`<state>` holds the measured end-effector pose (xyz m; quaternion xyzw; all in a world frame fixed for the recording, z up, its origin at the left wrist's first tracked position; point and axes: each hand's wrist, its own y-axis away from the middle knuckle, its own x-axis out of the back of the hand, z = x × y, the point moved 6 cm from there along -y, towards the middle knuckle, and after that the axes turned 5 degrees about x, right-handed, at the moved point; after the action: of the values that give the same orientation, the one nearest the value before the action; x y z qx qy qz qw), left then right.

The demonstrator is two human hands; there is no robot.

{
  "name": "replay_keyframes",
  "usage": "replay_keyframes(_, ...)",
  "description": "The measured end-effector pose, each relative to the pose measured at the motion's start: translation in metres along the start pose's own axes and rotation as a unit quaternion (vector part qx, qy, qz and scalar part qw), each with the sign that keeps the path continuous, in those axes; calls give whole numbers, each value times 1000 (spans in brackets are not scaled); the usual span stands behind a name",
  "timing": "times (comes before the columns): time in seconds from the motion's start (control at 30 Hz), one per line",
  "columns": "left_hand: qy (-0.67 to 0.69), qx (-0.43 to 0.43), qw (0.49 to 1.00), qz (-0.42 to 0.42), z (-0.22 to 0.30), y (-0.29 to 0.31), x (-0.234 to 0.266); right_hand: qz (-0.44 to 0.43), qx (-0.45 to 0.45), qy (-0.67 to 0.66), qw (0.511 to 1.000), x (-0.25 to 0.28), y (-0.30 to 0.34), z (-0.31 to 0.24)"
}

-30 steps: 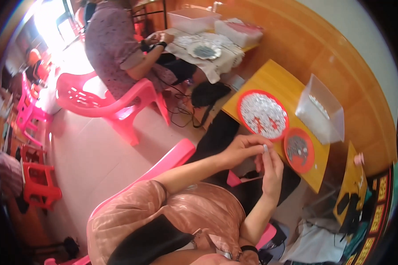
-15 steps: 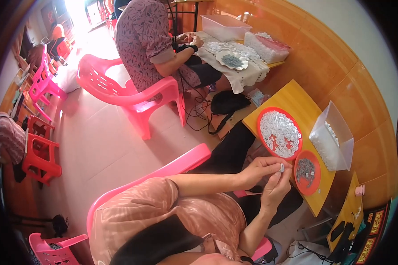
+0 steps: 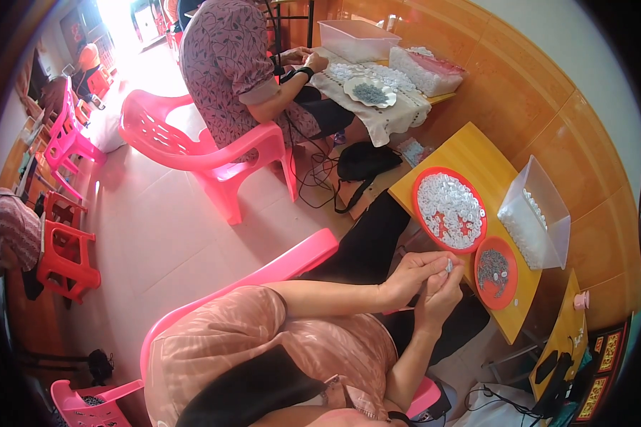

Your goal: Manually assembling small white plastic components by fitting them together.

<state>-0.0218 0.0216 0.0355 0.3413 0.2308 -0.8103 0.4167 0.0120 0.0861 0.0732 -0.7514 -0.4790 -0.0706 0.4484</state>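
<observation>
My left hand (image 3: 414, 276) and my right hand (image 3: 438, 299) meet just short of the table's near edge. Their fingertips pinch a small white piece (image 3: 449, 265) between them. Fingers cover most of it, so its exact kind does not show. Beyond the hands, a red round tray (image 3: 418, 186) holds many similar small white pieces (image 3: 445, 201). Beside it, an orange-red plate (image 3: 504, 299) carries a heap of small grey metal parts (image 3: 493, 269) with a few white pieces among them.
A clear plastic bin (image 3: 546, 206) with white pieces stands on the yellow table (image 3: 457, 146) by the wall. Another person (image 3: 228, 64) works at a cloth-covered table (image 3: 399, 122) ahead, next to a pink chair (image 3: 217, 160). A black bag (image 3: 367, 162) and cables lie between.
My joined hands have shifted slightly left, and the small white piece has turned and shows less between the fingertips. Both hands still grip it.
</observation>
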Motion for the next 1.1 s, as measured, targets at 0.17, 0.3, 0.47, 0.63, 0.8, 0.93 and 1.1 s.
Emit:
replay_keyframes(0.17, -16, -3, 999, 41, -1, 2, 4, 18, -4, -24, 1000, -4, 2, 5)
replay_keyframes(0.3, -18, -1, 998, 66, -6, 3, 9, 8, 3, -28, 1000, -8, 6, 8)
replay_keyframes(0.47, -62, -7, 995, 82, -5, 0, 7, -1, -51, -28, 998, -11, 15, 23)
replay_keyframes(0.63, -29, 4, 999, 23, -6, -8, 16, 16, -27, -52, 998, -7, 4, 10)
replay_keyframes(0.8, -27, 6, 999, -20, 9, -14, 18, 16, -62, -192, 979, -3, -2, 2)
replay_keyframes(0.93, -40, -15, 999, -28, 9, -16, 12, 15, -119, -298, 947, -1, 0, 11)
replay_keyframes(1.1, -45, -7, 995, -93, 7, -14, 9, 26, -128, -352, 927, 9, 0, 6)
